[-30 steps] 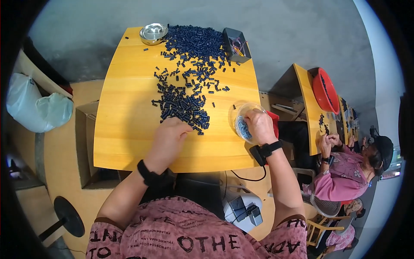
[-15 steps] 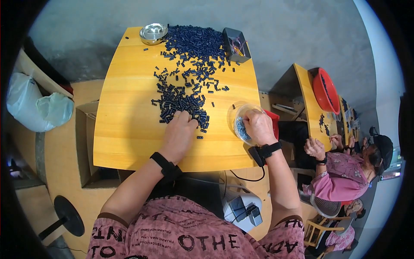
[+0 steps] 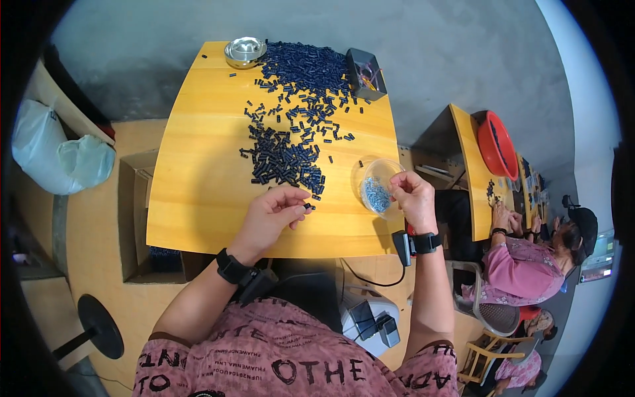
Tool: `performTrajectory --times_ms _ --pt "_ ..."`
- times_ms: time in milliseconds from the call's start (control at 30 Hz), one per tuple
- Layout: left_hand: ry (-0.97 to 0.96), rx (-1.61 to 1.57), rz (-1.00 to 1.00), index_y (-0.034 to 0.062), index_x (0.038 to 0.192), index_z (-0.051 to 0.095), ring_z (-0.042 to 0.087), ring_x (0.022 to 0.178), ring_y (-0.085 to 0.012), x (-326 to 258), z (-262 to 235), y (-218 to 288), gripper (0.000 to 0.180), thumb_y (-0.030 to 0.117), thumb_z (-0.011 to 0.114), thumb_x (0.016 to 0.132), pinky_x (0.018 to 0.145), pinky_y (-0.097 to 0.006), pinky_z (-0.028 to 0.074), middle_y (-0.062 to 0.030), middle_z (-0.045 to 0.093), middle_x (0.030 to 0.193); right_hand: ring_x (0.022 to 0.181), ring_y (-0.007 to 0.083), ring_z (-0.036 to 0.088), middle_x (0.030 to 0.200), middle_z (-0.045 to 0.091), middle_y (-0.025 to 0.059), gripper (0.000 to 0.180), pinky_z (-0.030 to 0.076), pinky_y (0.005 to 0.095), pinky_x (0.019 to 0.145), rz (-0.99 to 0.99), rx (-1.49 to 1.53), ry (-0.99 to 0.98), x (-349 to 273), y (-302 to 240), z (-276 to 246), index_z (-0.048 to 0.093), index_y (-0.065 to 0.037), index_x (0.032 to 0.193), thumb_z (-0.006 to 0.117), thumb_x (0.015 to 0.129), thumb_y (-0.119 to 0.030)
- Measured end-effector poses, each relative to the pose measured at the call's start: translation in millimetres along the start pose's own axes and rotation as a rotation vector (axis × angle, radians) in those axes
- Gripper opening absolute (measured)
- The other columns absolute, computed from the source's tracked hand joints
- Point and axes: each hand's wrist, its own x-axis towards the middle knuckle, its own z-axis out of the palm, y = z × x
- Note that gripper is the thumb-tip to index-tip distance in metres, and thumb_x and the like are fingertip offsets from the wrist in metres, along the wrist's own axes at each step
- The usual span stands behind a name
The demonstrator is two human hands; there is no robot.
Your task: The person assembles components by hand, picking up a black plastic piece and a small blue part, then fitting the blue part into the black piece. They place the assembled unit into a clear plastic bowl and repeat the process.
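My left hand (image 3: 268, 218) is above the near part of the table, thumb and fingers closed on a small black plastic piece (image 3: 308, 206). Just beyond it lies a heap of similar dark pieces (image 3: 281, 157). To the right stands a clear round tub (image 3: 364, 177) with tiny light-blue parts (image 3: 377, 195) in it. My right hand (image 3: 417, 200) is over the tub's right edge with thumb and fingertips pinched together. Whatever they hold is too small to make out.
A bigger mound of dark pieces (image 3: 307, 66) fills the table's far end, between a shiny metal bowl (image 3: 245, 54) and a black box (image 3: 362, 83). An open cardboard box (image 3: 132, 218) stands left of the table. At right, a person (image 3: 529, 264) works near a red basin (image 3: 486, 145).
My left hand has come back from the heap toward me with a black piece in its fingers. Out of the tub, my right hand has risen to its right edge.
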Motion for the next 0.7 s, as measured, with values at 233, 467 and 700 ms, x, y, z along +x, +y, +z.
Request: performTrajectory --times_ms 233,467,700 --pt "-0.054 -0.088 -0.069 0.0002 0.114 0.064 0.058 0.079 -0.0104 -19.1 -1.3 -6.6 0.021 0.002 0.058 0.094 0.072 -0.023 0.048 -0.0056 0.065 0.094 0.066 0.0067 0.058 0.081 0.064 0.0014 0.009 0.045 0.0205 0.058 -0.041 0.089 0.045 -25.4 -13.6 5.2 0.069 0.001 0.093 0.065 0.086 0.005" --pt "-0.11 -0.094 -0.041 0.0001 0.105 0.063 0.056 0.076 -0.0104 -36.8 3.8 -10.8 0.013 0.004 0.059 0.093 0.071 -0.023 0.047 -0.0056 0.065 0.092 0.077 0.0085 0.061 0.09 0.064 0.0027 0.014 0.049 0.0217 0.07 -0.159 0.345 -0.197 -80.2 -56.8 42.6 0.069 -0.001 0.096 0.063 0.087 0.007" --pt "-0.134 -0.024 -0.048 0.0017 0.102 0.063 0.054 0.074 -0.0081 -59.5 7.7 -12.3 0.011 0.006 0.061 0.093 0.069 -0.021 0.045 -0.0023 0.063 0.089 0.081 0.0075 0.063 0.089 0.068 0.0032 0.019 0.051 0.0218 0.074 -0.1 0.468 -0.216 -120.8 -63.7 77.5 0.064 -0.002 0.097 0.071 0.082 0.006"
